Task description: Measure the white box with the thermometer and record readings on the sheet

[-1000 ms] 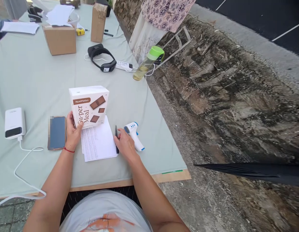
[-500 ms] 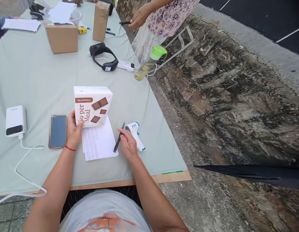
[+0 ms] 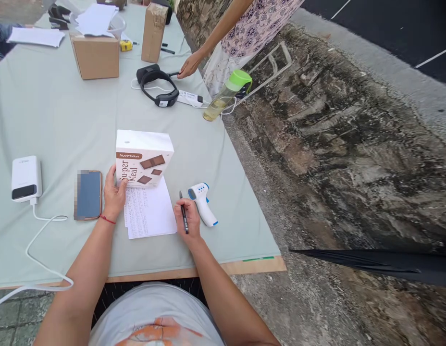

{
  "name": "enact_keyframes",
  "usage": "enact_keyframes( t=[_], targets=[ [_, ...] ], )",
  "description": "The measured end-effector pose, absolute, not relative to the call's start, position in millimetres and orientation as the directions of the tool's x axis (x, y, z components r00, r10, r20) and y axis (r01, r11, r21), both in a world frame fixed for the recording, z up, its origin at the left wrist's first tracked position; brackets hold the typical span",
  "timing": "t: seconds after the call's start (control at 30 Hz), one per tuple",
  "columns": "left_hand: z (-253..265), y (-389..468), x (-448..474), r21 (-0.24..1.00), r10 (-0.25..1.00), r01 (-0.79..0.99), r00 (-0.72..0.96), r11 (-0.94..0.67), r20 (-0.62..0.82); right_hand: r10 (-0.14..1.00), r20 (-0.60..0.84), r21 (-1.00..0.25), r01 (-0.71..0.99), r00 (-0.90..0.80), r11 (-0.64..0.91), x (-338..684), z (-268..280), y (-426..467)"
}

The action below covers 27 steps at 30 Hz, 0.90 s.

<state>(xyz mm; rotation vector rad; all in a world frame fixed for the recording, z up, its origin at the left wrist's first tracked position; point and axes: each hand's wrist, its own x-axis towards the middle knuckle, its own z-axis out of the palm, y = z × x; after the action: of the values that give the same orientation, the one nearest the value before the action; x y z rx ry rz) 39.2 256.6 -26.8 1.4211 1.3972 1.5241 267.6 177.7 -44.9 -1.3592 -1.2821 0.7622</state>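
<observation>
The right hand (image 3: 188, 220) has picked up the pen (image 3: 183, 217), and a co-worker's hand (image 3: 190, 66) now reaches the headset (image 3: 156, 85)
</observation>
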Motion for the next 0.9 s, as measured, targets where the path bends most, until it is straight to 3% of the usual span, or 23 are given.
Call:
enact_keyframes(
  t=[0.13,0.23,0.4,0.57,0.9],
  targets=[
    [-29.4,256.1,36.1,0.935,0.923,0.298,-0.269,-0.19,0.273,0.963,0.204,-0.974,0.135,0.178,0.182,252.8,-36.9,173.4],
    [-29.9,255.1,34.8,0.923,0.925,0.344,-0.263,-0.175,0.274,0.97,0.188,-0.975,0.146,0.156,0.166,240.8,-33.3,172.6],
    [-23.3,250.7,35.0,0.891,0.926,0.413,-0.226,-0.189,0.301,0.962,0.09,-0.991,0.116,0.258,0.061,229.7,-36.1,174.2],
    [-22.1,248.7,34.7,0.896,0.931,0.403,-0.219,-0.185,0.291,0.989,0.024,-1.0,0.006,0.148,0.024,229.7,-36.2,175.6],
    [-28.0,248.7,33.0,0.846,0.938,0.517,-0.211,-0.13,0.273,0.971,0.037,-0.994,0.112,0.235,0.01,221.5,-44.1,176.6]
  ],
)
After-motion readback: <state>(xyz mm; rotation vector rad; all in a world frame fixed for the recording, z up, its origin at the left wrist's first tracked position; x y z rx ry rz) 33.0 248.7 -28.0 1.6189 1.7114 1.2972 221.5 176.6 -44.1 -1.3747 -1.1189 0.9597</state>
